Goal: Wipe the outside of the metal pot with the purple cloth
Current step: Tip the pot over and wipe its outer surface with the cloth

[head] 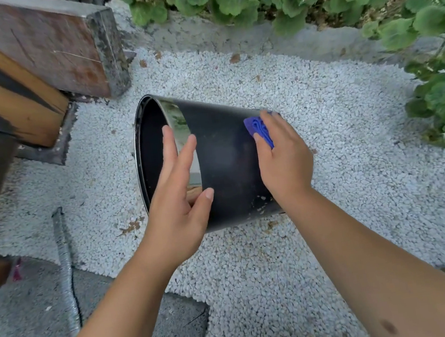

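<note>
Metal pot lies on its side on white gravel at frame centre, long axis running left-right, mouth toward the left, base toward the right. Right hand is at the base end, fingers curled over the purple cloth, pressing it to the upper wall, so the stroke probably runs leftward along the axis. Left hand is spread flat, fingers straight, near the rim; contact unclear.

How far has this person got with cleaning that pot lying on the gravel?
Done: hard to judge; the metal pot lies on its side on the white gravel, with a shiny band near the rim. In hand: the right hand presses the purple cloth on the dark wall near the base, while the left hand rests open near the rim. Left: pale specks low on the wall; the underside is hidden.
</note>
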The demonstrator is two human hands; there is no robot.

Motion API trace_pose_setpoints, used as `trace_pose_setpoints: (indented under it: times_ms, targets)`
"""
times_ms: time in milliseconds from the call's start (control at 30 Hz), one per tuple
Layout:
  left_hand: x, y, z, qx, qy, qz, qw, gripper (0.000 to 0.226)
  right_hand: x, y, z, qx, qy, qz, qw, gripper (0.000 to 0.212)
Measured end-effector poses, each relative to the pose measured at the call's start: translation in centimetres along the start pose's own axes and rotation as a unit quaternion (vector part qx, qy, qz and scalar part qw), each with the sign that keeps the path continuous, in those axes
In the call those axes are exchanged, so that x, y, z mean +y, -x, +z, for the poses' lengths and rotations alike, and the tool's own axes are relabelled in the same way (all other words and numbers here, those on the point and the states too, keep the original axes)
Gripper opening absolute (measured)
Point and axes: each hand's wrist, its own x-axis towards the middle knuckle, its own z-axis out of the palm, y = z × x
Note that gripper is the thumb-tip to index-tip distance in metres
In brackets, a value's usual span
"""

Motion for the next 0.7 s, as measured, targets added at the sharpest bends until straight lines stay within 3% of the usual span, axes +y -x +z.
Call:
trace_pose_setpoints:
  times_ms: [167, 267, 433, 500, 600, 700]
  targets:
    - [0.8, -2.0, -0.3, 0.03, 0.074, -0.044, 0.996, 0.081, -4.2, 0.2, -1.0, 0.014, -0.075, -0.005, 0.997, 0.043]
    - [1.4, -3.7, -1.0, 0.063, 0.137, -0.099, 0.984, 0.072, -7.6, 0.8, -1.6, 0.031, -0.119, -0.032, 0.992, 0.043]
    - [1.1, -4.0, -2.7, 0.011, 0.277, -0.141, 0.95, 0.084, -10.5, 1.5, -1.7, -0.016, -0.043, -0.143, 0.989, 0.046]
    - [0.9, -2.9, -2.7, -0.02, 0.202, -0.126, 0.971, 0.092, -9.9, 1.8, -1.3, -0.055, -0.026, -0.149, 0.987, 0.047]
    - [0.4, -1.8, -2.3, -0.023, 0.078, -0.067, 0.994, 0.097, -9.3, 2.2, -0.4, -0.049, -0.016, -0.161, 0.986, 0.045]
    - [0.4, -1.8, -2.4, -0.006, -0.001, -0.073, 0.997, 0.088, -9.2, 2.3, 0.3, -0.039, -0.013, -0.152, 0.988, 0.045]
